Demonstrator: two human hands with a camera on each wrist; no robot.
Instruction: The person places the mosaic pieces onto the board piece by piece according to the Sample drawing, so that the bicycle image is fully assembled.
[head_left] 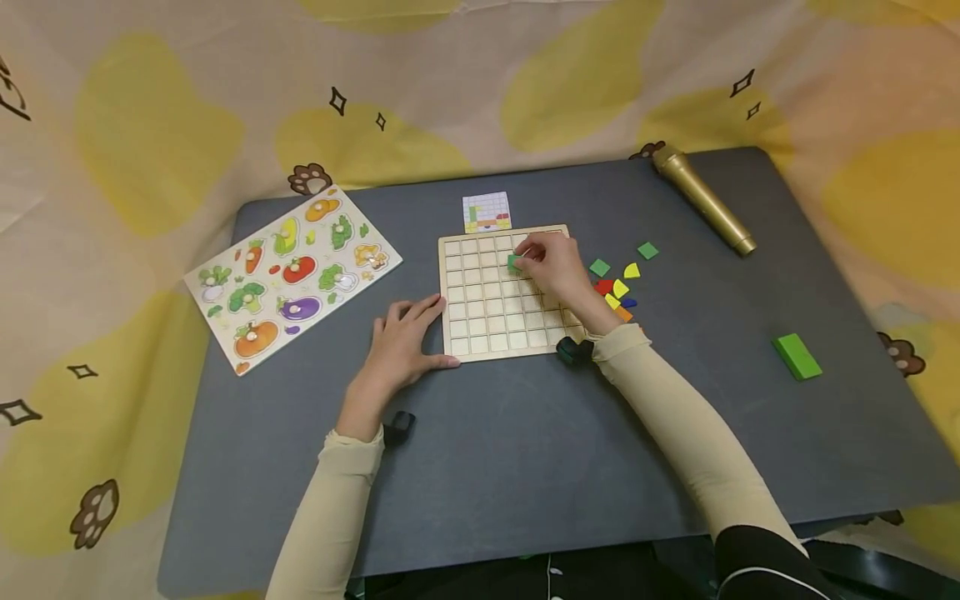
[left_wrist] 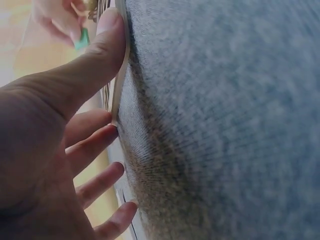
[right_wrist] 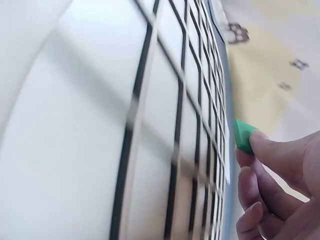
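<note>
A wooden grid board point(head_left: 487, 304) lies on the table, its squares pale. Over its upper right part my right hand point(head_left: 555, 267) pinches a small green square tile point(right_wrist: 244, 135) between thumb and fingertips, held just above the grid. My left hand point(head_left: 401, 342) rests at the board's left side with fingers spread and fairly straight. Its thumb point(left_wrist: 107, 45) touches the board's edge by the near left corner, and a fingertip meets the left edge. Behind the board lies a small pattern card point(head_left: 486, 212) with a printed grid and coloured shapes.
Right of the board lie loose pieces, among them a green tile point(head_left: 599, 267), a red piece point(head_left: 603, 287) and a yellow piece point(head_left: 632, 271). A vegetable puzzle board point(head_left: 300, 292) lies at left. A gold microphone point(head_left: 705, 200) and green block point(head_left: 797, 357) are farther right.
</note>
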